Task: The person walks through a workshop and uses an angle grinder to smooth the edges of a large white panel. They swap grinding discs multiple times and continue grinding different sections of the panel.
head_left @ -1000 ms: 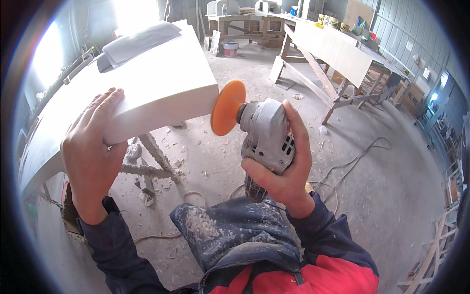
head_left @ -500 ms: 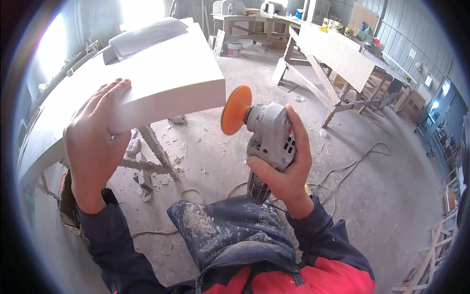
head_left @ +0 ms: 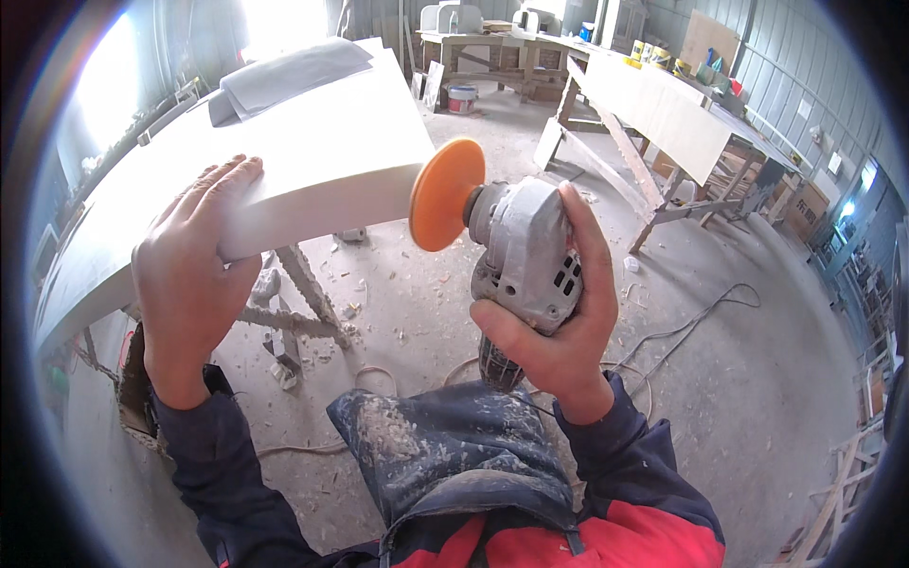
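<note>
My right hand [head_left: 568, 331] is wrapped round a grey, dusty angle grinder [head_left: 526, 251], which stands upright with its head at the top. Its orange sanding disc [head_left: 449, 195] faces left, right at the near corner of a thick white panel [head_left: 327, 142]; whether disc and panel touch, I cannot tell. At the panel's front edge lies my left hand [head_left: 194, 260], fingers stretched flat on the top face and thumb down against the side. A folded grey sheet [head_left: 294, 76] rests farther back on the panel.
Rough legs [head_left: 305, 284] stand under the panel. Cables [head_left: 686, 322] and white scraps litter the dusty floor. At the far right is a wooden-legged workbench [head_left: 653, 104] bearing several cans [head_left: 660, 58]. A white bucket [head_left: 462, 99] stands at the back, and a slatted wooden frame [head_left: 833, 502] at the lower right.
My right hand has brought the grinder slightly up, and its disc has shifted left to the panel's corner. My left hand keeps its place on the panel. The view has moved slightly.
</note>
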### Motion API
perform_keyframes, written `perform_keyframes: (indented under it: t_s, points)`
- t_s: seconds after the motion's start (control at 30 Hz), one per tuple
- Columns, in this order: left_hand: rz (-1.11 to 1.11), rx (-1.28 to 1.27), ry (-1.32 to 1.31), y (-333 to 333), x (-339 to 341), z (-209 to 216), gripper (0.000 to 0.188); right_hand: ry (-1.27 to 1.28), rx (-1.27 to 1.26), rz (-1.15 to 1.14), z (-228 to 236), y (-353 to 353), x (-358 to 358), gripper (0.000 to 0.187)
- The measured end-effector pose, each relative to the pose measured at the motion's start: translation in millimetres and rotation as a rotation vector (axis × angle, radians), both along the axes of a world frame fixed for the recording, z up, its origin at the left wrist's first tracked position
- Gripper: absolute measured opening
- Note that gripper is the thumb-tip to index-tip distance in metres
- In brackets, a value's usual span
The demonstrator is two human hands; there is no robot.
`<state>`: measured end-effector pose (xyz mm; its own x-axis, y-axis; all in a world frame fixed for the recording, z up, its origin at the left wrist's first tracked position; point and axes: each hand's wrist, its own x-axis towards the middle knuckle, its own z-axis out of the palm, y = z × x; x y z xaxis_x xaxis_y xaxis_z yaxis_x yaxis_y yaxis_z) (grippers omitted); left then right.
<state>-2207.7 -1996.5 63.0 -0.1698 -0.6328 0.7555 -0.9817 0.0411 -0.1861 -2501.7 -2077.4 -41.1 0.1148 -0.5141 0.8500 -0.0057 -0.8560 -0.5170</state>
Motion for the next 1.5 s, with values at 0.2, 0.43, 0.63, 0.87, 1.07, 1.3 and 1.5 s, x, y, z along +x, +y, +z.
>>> perform_keyframes:
  t_s: [0.2, 0.43, 0.63, 0.87, 1.07, 1.3, 1.5]
  points:
    - [0.004, -0.032, -0.015, -1, -4, 0, 0.050, 0.015, 0.000, -0.012, -11, -1, -2, 0.100]
    - [-0.003, -0.040, -0.029, -1, -2, 1, 0.049, 0.004, 0.186, 0.002, -31, -10, -6, 0.106]
    - [0.007, -0.016, -0.003, 0, -6, 3, 0.048, -0.086, 0.174, 0.077, -12, -3, -6, 0.100]
    - [0.011, -0.013, -0.007, -1, -6, 3, 0.048, -0.027, 0.037, 0.045, -12, -13, -3, 0.104]
    - [0.013, -0.006, 0.018, 1, -6, 3, 0.050, -0.089, 0.264, 0.075, -24, -7, -11, 0.103]
    - [0.017, -0.001, -0.004, 0, -4, 3, 0.053, 0.026, 0.046, 0.030, -3, -11, -7, 0.104]
    - [0.041, 0.007, 0.000, 2, -3, 3, 0.055, 0.024, 0.184, -0.034, -30, -18, -9, 0.102]
